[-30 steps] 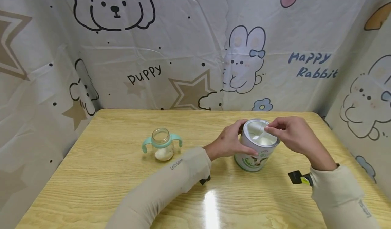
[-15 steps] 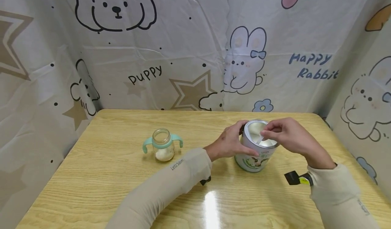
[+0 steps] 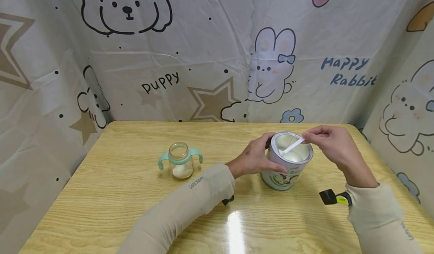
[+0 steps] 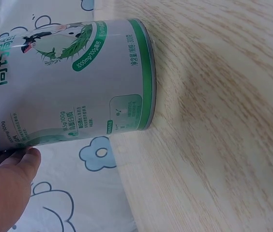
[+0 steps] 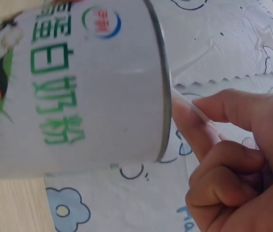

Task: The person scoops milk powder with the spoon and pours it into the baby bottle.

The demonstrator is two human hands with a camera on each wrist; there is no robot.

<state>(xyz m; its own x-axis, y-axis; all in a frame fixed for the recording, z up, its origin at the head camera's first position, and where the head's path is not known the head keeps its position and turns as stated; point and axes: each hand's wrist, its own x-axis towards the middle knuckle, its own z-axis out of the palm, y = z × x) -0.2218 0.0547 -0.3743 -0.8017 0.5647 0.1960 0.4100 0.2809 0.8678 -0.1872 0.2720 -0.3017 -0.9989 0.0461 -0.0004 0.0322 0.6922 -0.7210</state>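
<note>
A white milk powder can (image 3: 283,178) stands topless on the table at the right, pale powder (image 3: 295,156) inside. My left hand (image 3: 253,156) grips it from the left, fingers behind and thumb across the front. The left wrist view shows the can's green-banded base (image 4: 145,77) at the wood. My right hand (image 3: 328,144) pinches the end of a white scoop (image 3: 292,146) above the right rim; the long handle slants down into the can. In the right wrist view, thumb and forefinger hold it, the other fingers (image 5: 223,179) curled; the can hides the scoop's lower part.
To the left stands a lidless clear baby bottle (image 3: 181,168) with two mint-green handles (image 3: 163,159) and white powder at its bottom. The wooden table (image 3: 135,133) meets a printed cloth backdrop (image 3: 203,58) at the back and sides.
My right hand first dips lower into the can, then rises back up and to the right, so more of the scoop's handle shows. The left hand and can stay put.
</note>
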